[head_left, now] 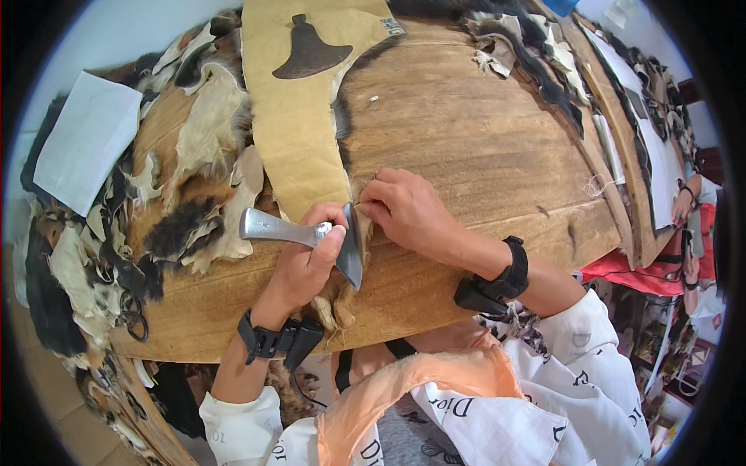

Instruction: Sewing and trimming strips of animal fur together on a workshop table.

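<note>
My left hand (303, 264) is closed around a furrier's knife (352, 252) with a silvery handle and a broad, flared blade. Its blade stands along the edge of a fur pelt (344, 144), near the lower end of a yellow paper pattern (291, 124) lying over that pelt. Just right of the blade, my right hand (412, 203) pinches the pelt's edge with its fingertips. A narrow strip of hide (342, 307) hangs below the blade toward the table's near edge. On the far part of the pattern lies a dark fan-shaped blade (311, 54).
Fur and hide scraps (210, 132) cover the left of the wooden table (466, 132), with a white sheet (88, 144) over some. More scraps (536, 58) lie at the far right. White thread (597, 185) lies near wooden strips. Another person's hand (684, 203) shows at the right.
</note>
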Demonstrator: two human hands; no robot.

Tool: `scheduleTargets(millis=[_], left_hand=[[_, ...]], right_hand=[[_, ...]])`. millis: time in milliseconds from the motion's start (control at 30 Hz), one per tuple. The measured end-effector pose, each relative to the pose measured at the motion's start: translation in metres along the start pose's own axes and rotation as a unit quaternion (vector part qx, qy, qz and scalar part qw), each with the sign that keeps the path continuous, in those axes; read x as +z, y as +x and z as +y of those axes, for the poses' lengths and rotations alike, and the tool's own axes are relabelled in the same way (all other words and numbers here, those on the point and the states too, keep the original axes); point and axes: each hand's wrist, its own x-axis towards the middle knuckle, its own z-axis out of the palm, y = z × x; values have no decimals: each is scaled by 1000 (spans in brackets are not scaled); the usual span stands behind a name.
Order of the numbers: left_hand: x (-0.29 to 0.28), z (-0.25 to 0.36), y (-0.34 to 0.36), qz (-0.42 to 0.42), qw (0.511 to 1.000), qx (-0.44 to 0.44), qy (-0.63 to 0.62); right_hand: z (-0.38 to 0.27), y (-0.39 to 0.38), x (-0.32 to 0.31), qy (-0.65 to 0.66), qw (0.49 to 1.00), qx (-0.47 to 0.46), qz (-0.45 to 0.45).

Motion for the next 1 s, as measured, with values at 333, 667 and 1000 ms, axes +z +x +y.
scheduleTargets(millis=[333,667,1000], left_hand=[[2,10,10,-7,998,-8,61],[4,15,3,-20,996,-54,70],[9,8,-12,-22,997,5,74]], right_hand=[[1,-3,3,24,998,-38,31],[-6,-2,-2,119,990,-7,80],[-18,-17,-23,107,990,-18,85]])
